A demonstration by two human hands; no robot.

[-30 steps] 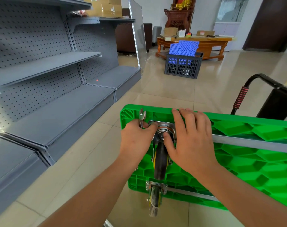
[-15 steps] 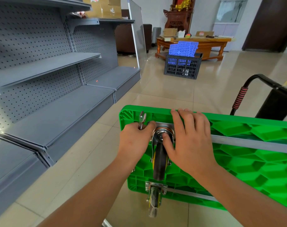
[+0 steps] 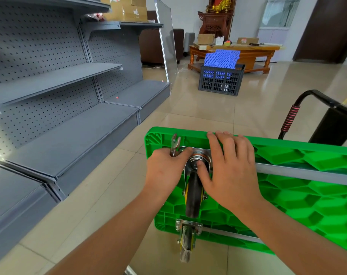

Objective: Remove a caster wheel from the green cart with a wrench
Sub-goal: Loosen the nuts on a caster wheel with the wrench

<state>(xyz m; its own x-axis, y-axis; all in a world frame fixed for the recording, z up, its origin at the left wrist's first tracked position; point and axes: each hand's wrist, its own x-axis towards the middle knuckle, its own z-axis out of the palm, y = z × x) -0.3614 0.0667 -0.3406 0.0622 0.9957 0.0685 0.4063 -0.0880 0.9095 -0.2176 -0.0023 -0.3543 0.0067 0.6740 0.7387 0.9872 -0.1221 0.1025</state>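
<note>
Against the upturned green cart [image 3: 307, 195], the left hand [image 3: 164, 173] is gripping the wrench [image 3: 174, 144] while the right hand [image 3: 230, 171], fingers spread, is bracing the caster wheel [image 3: 193, 197]; keeping the wrench seated squarely should prevent slipping.

The green cart [image 3: 299, 197] is lying turned over on the tiled floor [image 3: 208, 114], with its wheels facing up. The left hand [image 3: 164, 171] is gripping a wrench [image 3: 174, 144] at the corner of the wheel plate. The right hand [image 3: 232, 171] is resting on the cart edge, with its thumb touching the caster wheel [image 3: 193, 197]. A second wheel [image 3: 186, 241] is sitting nearer. Grey shelves [image 3: 55, 92] are standing on the left.
</note>
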